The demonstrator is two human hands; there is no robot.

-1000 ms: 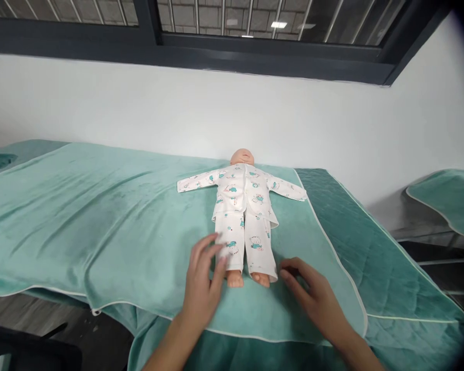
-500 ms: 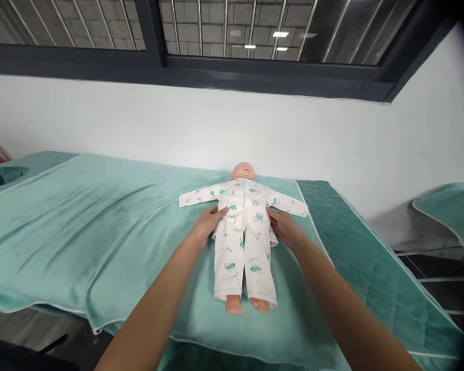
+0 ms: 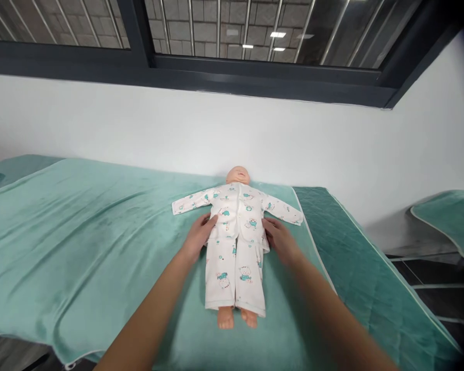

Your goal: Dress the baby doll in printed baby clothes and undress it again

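Note:
A baby doll (image 3: pixel 238 174) lies on its back, its head towards the wall and its bare feet towards me. It wears a white long-sleeved baby shirt (image 3: pixel 237 208) and matching white trousers (image 3: pixel 250 283), both printed with small green animals. The sleeves stretch out to either side and cover the doll's hands. At the waist, my left hand (image 3: pixel 199 233) is closed at the shirt's left edge. My right hand (image 3: pixel 280 237) is closed on the opposite edge, its fingertips partly hidden by the cloth and the doll's side.
The doll rests on a light green velvety blanket (image 3: pixel 112 232) with a pale edge. To the right shows a darker quilted cover (image 3: pixel 344 257). Behind are a white wall (image 3: pixel 178 129) and a dark window frame (image 3: pixel 255 82). Another green-covered surface (image 3: pixel 452 216) stands far right.
My view has shifted slightly, so the doll sits a little lower and further left. The shirt's lower edge lies flatter, the trouser legs are closer together, and both hands remain at its sides.

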